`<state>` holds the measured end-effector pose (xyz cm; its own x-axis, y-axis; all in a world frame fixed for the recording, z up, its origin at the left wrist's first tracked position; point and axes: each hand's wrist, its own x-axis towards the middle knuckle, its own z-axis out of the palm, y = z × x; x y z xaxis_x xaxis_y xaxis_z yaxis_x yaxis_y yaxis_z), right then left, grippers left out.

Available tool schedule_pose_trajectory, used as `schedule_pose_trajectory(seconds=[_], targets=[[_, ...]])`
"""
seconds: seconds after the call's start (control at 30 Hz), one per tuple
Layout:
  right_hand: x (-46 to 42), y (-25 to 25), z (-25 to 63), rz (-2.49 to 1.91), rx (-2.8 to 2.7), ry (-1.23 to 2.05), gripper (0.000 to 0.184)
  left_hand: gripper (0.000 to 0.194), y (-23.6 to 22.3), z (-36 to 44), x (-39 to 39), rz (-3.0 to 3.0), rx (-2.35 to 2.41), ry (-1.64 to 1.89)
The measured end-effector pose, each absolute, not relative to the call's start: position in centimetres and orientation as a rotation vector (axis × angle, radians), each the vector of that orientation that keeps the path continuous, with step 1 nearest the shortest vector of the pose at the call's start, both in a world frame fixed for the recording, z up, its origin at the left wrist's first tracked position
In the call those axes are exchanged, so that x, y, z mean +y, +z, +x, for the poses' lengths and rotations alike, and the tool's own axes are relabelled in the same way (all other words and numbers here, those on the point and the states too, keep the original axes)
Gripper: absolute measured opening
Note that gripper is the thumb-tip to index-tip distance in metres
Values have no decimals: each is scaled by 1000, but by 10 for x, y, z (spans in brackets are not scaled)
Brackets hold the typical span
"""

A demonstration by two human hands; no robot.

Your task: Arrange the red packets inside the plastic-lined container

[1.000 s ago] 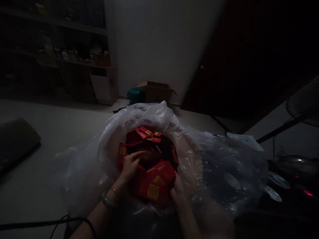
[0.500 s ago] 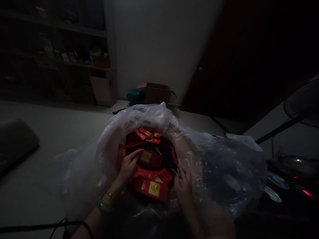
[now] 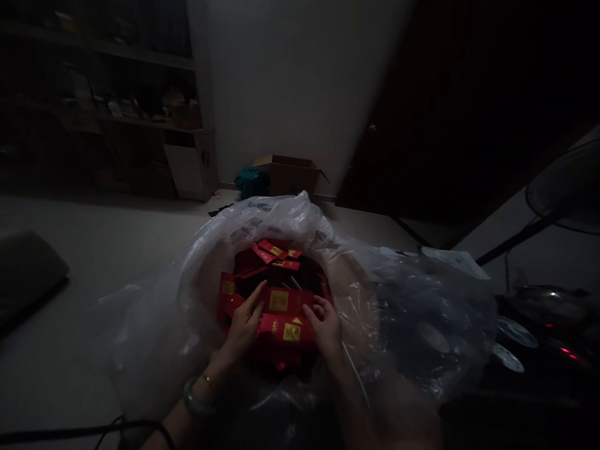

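Observation:
Inside a clear plastic bag (image 3: 201,250) lies a pile of red packets with gold labels. My left hand (image 3: 244,319) grips the left end of a red packet (image 3: 291,300), thumb and fingers closed on it. At its right end, my right hand (image 3: 325,325) is closed with the fingertips on the same packet. Just below, another red packet (image 3: 272,325) with a gold square lies between the hands. Smaller red packets (image 3: 267,251) rest at the far side of the pile. A thin white strip (image 3: 356,373) runs beside my right wrist; whether I hold it is unclear.
The room is dim. An open cardboard box (image 3: 293,175) and a teal bag (image 3: 252,182) stand by the wall. Shelves (image 3: 145,119) are at left, a dark door (image 3: 422,125) and a fan (image 3: 567,187) at right. A black cable (image 3: 84,430) crosses the lower left.
My right hand has moved up and left from the bag's side onto the packet's right end. The nearer packet's gold square has shifted up. The left hand stays at the left end.

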<state>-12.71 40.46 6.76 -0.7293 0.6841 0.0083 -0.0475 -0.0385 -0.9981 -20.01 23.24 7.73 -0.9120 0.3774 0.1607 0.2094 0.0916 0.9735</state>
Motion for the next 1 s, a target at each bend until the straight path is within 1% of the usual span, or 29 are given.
schedule_pose_trajectory(seconds=[0.07, 0.17, 0.23, 0.3, 0.43, 0.47, 0.53, 0.6, 0.67, 0.77, 0.87, 1.0], targets=[[412, 73, -132, -662, -1806, 1773, 35, 56, 77, -200, 233, 632, 2271, 1889], [421, 82, -141, -630, -1974, 1582, 38, 54, 74, -203, 233, 679, 2364, 1749], [424, 88, -146, -604, -2036, 1406, 35, 51, 71, -205, 234, 722, 2454, 1602], [425, 92, -151, -551, -2087, 1295, 29, 54, 71, -206, 236, 788, 2638, 1412], [421, 92, -165, -419, -2176, 1359, 27, 79, 85, -209, 250, 1008, 3121, 979], [420, 90, -169, -395, -2180, 1390, 27, 80, 90, -210, 254, 1110, 3149, 895], [417, 86, -177, -366, -2165, 1475, 27, 71, 96, -214, 263, 1299, 3094, 801], [416, 83, -184, -360, -2127, 1587, 28, 61, 96, -220, 268, 1380, 3018, 797], [415, 82, -191, -360, -2108, 1701, 28, 55, 89, -226, 269, 1357, 2982, 866], [413, 81, -200, -345, -2123, 1824, 24, 51, 71, -233, 267, 1245, 2959, 1079], [411, 81, -209, -334, -2133, 1880, 22, 48, 56, -240, 264, 1124, 2928, 1281], [409, 80, -217, -293, -2191, 1921, 29, 44, 48, -244, 263, 1018, 2879, 1435]])
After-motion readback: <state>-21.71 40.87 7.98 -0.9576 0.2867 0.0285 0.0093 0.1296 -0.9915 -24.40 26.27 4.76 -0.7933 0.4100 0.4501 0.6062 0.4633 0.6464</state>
